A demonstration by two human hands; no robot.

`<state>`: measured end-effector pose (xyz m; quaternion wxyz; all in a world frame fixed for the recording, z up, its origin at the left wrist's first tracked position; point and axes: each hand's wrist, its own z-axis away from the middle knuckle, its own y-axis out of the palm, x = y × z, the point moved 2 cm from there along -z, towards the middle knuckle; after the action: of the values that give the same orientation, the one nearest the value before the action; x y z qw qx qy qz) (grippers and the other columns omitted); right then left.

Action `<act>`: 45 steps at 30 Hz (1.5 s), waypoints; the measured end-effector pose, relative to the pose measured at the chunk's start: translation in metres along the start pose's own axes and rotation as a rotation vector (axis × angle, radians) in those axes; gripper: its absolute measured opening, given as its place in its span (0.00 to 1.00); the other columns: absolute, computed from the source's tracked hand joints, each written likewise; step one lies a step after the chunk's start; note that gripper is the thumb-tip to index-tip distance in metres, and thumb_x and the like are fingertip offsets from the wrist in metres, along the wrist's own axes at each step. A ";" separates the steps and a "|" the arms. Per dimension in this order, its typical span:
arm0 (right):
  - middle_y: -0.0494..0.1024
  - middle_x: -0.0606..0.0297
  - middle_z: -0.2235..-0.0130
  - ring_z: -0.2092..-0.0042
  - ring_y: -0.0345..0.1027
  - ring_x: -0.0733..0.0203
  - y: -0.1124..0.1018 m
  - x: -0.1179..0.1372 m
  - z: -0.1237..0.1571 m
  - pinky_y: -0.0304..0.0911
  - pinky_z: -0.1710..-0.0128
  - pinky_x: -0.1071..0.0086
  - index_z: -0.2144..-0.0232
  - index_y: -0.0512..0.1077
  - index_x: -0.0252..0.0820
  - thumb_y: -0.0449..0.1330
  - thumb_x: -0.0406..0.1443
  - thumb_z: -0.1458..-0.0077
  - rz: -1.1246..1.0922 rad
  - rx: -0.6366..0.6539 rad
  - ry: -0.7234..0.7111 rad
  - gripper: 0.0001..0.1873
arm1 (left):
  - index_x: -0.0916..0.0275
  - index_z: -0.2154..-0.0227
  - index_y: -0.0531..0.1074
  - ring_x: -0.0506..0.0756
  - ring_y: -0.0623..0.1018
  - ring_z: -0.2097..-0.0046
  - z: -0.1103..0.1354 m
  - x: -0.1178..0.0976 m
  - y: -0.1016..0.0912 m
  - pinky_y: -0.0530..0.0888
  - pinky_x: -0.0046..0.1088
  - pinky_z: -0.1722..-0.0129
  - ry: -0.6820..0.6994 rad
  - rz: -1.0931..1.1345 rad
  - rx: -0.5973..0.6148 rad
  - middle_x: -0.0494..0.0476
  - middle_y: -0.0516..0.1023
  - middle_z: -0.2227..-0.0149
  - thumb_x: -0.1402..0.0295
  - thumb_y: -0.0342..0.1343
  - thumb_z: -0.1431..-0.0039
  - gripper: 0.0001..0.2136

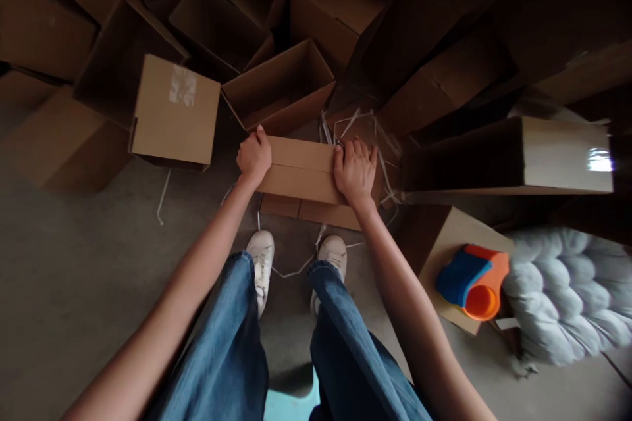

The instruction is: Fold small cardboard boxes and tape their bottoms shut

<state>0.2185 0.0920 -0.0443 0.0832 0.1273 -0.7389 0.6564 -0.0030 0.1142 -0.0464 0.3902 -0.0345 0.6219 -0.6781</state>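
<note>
Head view: the left hand [255,154] curls its fingers around the left end of a cardboard box [302,170]; the right hand [355,170] rests on its right end, fingers slightly spread.

the grey floor [59,263] carries cardboard boxes [54,135], loose white string [163,196] and white shoes [260,253]

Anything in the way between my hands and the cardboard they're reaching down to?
Nothing visible: the left hand and right hand already touch the cardboard, one toward each end.
</note>
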 end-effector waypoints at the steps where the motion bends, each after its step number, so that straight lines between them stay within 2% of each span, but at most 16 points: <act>1: 0.73 0.46 0.43 0.37 0.60 0.48 0.001 0.000 0.000 0.47 0.36 0.44 0.48 0.70 0.35 0.36 0.41 0.30 -0.013 -0.003 0.005 0.27 | 0.63 0.55 0.77 0.65 0.78 0.49 0.000 -0.002 -0.001 0.73 0.43 0.50 0.007 -0.026 -0.004 0.71 0.81 0.55 0.52 0.32 0.30 0.29; 5: 0.75 0.48 0.45 0.38 0.62 0.48 0.002 -0.006 -0.003 0.48 0.36 0.45 0.49 0.71 0.38 0.38 0.44 0.30 -0.129 -0.037 0.016 0.26 | 0.63 0.55 0.77 0.65 0.79 0.49 -0.002 -0.006 -0.003 0.73 0.43 0.50 0.023 -0.067 -0.018 0.71 0.81 0.55 0.50 0.32 0.30 0.30; 10: 0.75 0.50 0.47 0.42 0.66 0.51 0.005 -0.021 -0.007 0.58 0.42 0.50 0.45 0.68 0.42 0.33 0.46 0.30 -0.358 -0.135 0.062 0.30 | 0.63 0.55 0.78 0.65 0.79 0.49 -0.003 -0.008 -0.001 0.73 0.41 0.50 0.031 -0.059 -0.018 0.71 0.81 0.56 0.51 0.34 0.30 0.29; 13: 0.72 0.48 0.44 0.37 0.59 0.48 0.005 -0.019 -0.007 0.54 0.40 0.46 0.43 0.66 0.42 0.31 0.48 0.31 -0.263 -0.164 0.045 0.32 | 0.63 0.56 0.78 0.65 0.79 0.50 -0.004 -0.008 0.000 0.74 0.40 0.51 0.032 -0.066 -0.035 0.71 0.81 0.56 0.51 0.35 0.30 0.28; 16: 0.68 0.46 0.40 0.32 0.49 0.45 0.006 -0.007 -0.007 0.44 0.37 0.38 0.39 0.62 0.39 0.32 0.51 0.32 -0.066 -0.092 -0.004 0.33 | 0.63 0.57 0.78 0.65 0.80 0.51 -0.005 -0.008 0.001 0.74 0.41 0.53 0.041 -0.080 -0.046 0.71 0.81 0.57 0.52 0.36 0.30 0.27; 19: 0.65 0.44 0.38 0.31 0.45 0.43 0.006 0.001 -0.007 0.38 0.36 0.35 0.36 0.58 0.35 0.32 0.51 0.32 0.029 -0.032 -0.021 0.36 | 0.64 0.57 0.78 0.65 0.80 0.51 -0.005 -0.009 0.001 0.74 0.42 0.53 0.046 -0.095 -0.047 0.71 0.81 0.58 0.53 0.36 0.30 0.27; 23: 0.62 0.43 0.36 0.30 0.42 0.41 0.008 0.002 -0.009 0.38 0.36 0.34 0.34 0.55 0.34 0.32 0.52 0.33 0.071 0.026 -0.015 0.38 | 0.66 0.58 0.79 0.66 0.80 0.51 -0.004 -0.013 -0.001 0.74 0.43 0.52 0.033 -0.129 -0.042 0.73 0.81 0.58 0.54 0.35 0.30 0.28; 32: 0.59 0.48 0.34 0.30 0.39 0.41 0.011 -0.005 -0.016 0.39 0.37 0.31 0.32 0.53 0.41 0.31 0.53 0.34 0.072 0.161 -0.015 0.38 | 0.70 0.58 0.79 0.68 0.79 0.50 -0.006 -0.017 -0.001 0.73 0.46 0.51 0.005 -0.204 -0.051 0.76 0.80 0.56 0.54 0.34 0.31 0.31; 38: 0.60 0.46 0.35 0.30 0.38 0.42 0.011 0.001 -0.013 0.33 0.37 0.31 0.34 0.56 0.37 0.31 0.52 0.33 0.090 0.102 0.023 0.37 | 0.74 0.52 0.76 0.68 0.78 0.49 -0.005 -0.022 -0.005 0.72 0.46 0.49 -0.009 -0.221 -0.038 0.78 0.79 0.54 0.56 0.35 0.31 0.29; 40: 0.61 0.45 0.35 0.30 0.38 0.42 0.009 0.004 -0.013 0.33 0.37 0.31 0.34 0.56 0.36 0.32 0.52 0.33 0.089 0.098 0.028 0.37 | 0.74 0.52 0.76 0.68 0.78 0.48 -0.007 -0.024 -0.005 0.72 0.46 0.49 -0.051 -0.193 -0.010 0.78 0.79 0.53 0.56 0.37 0.31 0.28; 45: 0.62 0.45 0.36 0.30 0.41 0.42 0.007 0.003 -0.015 0.35 0.38 0.30 0.36 0.59 0.38 0.33 0.52 0.33 0.066 0.120 0.021 0.35 | 0.70 0.54 0.79 0.68 0.78 0.47 -0.016 -0.024 0.000 0.73 0.46 0.50 -0.262 -0.042 0.055 0.78 0.78 0.51 0.58 0.36 0.32 0.28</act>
<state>0.2133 0.1071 -0.0483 0.0614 0.1006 -0.7012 0.7032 0.0055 0.1408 -0.0396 0.4547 -0.1252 0.5459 -0.6925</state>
